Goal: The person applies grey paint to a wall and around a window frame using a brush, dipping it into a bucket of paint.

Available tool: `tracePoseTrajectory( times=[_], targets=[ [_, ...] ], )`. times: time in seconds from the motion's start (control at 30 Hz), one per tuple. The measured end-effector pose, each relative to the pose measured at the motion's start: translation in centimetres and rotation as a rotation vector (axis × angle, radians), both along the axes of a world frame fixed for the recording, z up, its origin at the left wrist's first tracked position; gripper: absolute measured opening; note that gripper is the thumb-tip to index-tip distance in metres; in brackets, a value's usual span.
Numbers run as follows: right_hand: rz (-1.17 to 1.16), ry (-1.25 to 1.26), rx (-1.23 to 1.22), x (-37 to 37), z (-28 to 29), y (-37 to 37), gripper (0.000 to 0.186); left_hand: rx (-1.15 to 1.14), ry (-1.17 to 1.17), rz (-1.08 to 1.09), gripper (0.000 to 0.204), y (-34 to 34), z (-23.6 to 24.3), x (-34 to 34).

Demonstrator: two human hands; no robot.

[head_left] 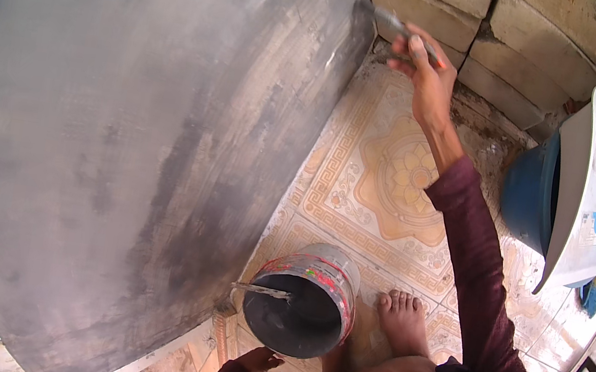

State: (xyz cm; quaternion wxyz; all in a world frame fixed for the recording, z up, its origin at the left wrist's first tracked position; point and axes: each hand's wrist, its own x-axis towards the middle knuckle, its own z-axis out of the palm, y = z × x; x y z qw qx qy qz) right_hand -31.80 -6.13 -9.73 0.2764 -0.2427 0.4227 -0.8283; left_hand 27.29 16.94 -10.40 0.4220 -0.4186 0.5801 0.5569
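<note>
One streaky grey wall [115,120] meets patterned floor tiles [407,175] and pale blocks [427,17].

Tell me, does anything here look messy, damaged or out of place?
The grey wall looks blotchy: dark streaks break up its paler areas, especially left of the bucket. Brown dirt also lies on the patterned floor at the foot of the block wall, so that side looks untidy.
</note>
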Motion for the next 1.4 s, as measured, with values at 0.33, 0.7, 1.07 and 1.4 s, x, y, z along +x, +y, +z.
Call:
tracePoseTrajectory(
  times=[0.33,0.7,1.07,1.4],
  targets=[
    [0.035,-0.032,-0.031,-1.2,-1.1,0.3,0.033,-0.056,0.065,0.057,0.050,1.2,-1.6,2.1],
    [0.033,-0.063,0.113,-0.1,-2.7,0.9,0.032,-0.070,0.112,0.145,0.050,2.7,-3.9,5.2],
    [0.008,-0.020,0.196,-0.4,-4.0,0.1,0.031,-0.151,0.211,0.232,0.049,3.3,-4.0,5.0],
    [0.032,0.017,0.350,0.1,-6.5,-1.1,0.035,-0.107,0.227,0.179,0.048,3.3,-5.2,6.5]
  ],
)
